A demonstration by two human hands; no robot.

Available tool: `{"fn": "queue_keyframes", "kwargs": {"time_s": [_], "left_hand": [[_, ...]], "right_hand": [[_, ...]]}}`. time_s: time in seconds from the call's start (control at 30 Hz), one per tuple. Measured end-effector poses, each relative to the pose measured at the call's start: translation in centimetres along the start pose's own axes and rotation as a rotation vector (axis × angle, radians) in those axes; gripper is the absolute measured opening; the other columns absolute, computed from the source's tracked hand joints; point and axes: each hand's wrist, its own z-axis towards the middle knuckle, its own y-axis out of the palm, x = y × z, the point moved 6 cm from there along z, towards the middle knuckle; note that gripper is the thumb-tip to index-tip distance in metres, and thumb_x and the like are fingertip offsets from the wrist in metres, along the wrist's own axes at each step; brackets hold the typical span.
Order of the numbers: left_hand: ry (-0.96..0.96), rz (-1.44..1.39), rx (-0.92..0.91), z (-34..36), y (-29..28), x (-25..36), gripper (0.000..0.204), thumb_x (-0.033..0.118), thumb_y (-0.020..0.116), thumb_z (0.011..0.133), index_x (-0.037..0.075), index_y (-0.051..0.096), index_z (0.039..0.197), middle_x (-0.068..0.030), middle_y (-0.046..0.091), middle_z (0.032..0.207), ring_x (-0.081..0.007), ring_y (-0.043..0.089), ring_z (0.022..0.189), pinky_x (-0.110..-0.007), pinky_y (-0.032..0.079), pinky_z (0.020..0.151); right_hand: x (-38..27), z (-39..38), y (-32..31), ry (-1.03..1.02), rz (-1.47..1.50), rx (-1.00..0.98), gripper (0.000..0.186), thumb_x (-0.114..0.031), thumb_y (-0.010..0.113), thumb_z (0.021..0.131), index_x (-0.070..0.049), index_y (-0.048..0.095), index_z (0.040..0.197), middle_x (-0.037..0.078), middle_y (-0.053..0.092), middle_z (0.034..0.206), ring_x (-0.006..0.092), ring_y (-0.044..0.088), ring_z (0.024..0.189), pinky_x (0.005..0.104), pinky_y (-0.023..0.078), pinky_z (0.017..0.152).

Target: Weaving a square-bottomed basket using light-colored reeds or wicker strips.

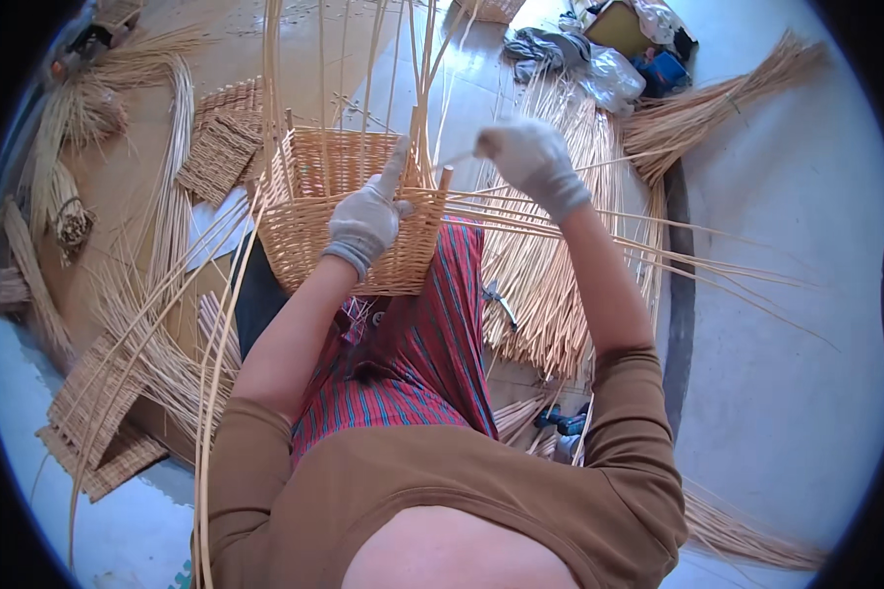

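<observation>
A half-woven wicker basket (pixel 349 257) sits on my lap, with long upright canes (pixel 371 74) rising from its walls. My left hand (pixel 366 224), in a pale knit glove, grips the near rim, its index finger stretched up near the right corner. To the right of the basket and above its rim is my gloved right hand (pixel 532 165), closed and a little blurred. It pinches a thin pale strand (pixel 456 157) that runs toward the basket's corner. Loose weaving canes (pixel 717 270) trail from the rim out to the right, under my right forearm. Fingers inside the basket are hidden.
A thick bundle of cut canes (pixel 550 265) lies right of my lap, with pliers (pixel 501 302) on it. Woven panels (pixel 228 137) and more cane bundles (pixel 74 211) lie at the left. Plastic bags (pixel 614 79) and cloth (pixel 545 47) are at the far right.
</observation>
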Motion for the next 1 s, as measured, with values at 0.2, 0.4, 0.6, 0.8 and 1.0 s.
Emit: {"fn": "queue_keyframes", "kwargs": {"time_s": [0.2,0.4,0.6,0.8,1.0], "left_hand": [[-0.042,0.018,0.007,0.3,-0.7,1.1,0.095,0.025,0.071,0.091,0.033,0.008,0.162,-0.0188,0.069,0.119,-0.0428,0.068,0.095,-0.05,0.052,0.078],[0.171,-0.675,0.423,-5.1,-2.3,-2.9,0.064,0.002,0.068,0.093,0.012,0.042,0.15,-0.0129,0.072,0.113,-0.023,0.072,0.092,-0.033,0.056,0.08],[-0.143,-0.372,0.701,-9.2,-7.4,-13.0,0.054,0.039,0.071,0.096,-0.005,0.059,0.126,-0.0206,0.066,0.115,-0.0362,0.065,0.104,-0.043,0.05,0.091],[0.039,-0.698,0.641,-9.8,-8.8,-17.3,0.046,0.029,0.068,0.098,0.0,0.061,0.133,-0.0092,0.068,0.114,-0.0146,0.062,0.1,-0.03,0.05,0.089],[-0.451,-0.557,0.274,-13.8,-11.5,-11.1,0.043,0.016,0.065,0.099,0.004,0.057,0.14,0.0027,0.062,0.082,-0.0045,0.051,0.061,-0.022,0.044,0.055]], "right_hand": [[4.0,-1.5,8.6,0.206,0.266,-0.443,0.026,-0.03,0.07,0.084,-0.014,0.075,0.104,0.015,0.074,0.096,0.0339,0.071,0.092,0.0412,0.055,0.085],[0.3,-3.1,2.5,0.075,0.171,0.314,0.015,-0.023,0.069,0.085,-0.012,0.075,0.093,0.017,0.07,0.085,0.0354,0.069,0.082,0.0454,0.054,0.075],[-15.4,-5.3,6.7,-0.049,0.518,-0.055,0.019,-0.012,0.062,0.091,-0.012,0.074,0.105,0.011,0.073,0.098,0.0294,0.07,0.094,0.0398,0.056,0.083],[-30.7,-3.8,2.9,-0.552,1.032,0.399,0.039,-0.016,0.068,0.088,-0.015,0.068,0.126,0.01,0.068,0.118,0.0298,0.066,0.109,0.0445,0.052,0.094],[-29.6,-5.8,4.7,-0.838,0.898,0.205,0.034,-0.023,0.065,0.09,-0.023,0.068,0.124,0.004,0.067,0.107,0.0221,0.066,0.101,0.0392,0.055,0.084]]}}
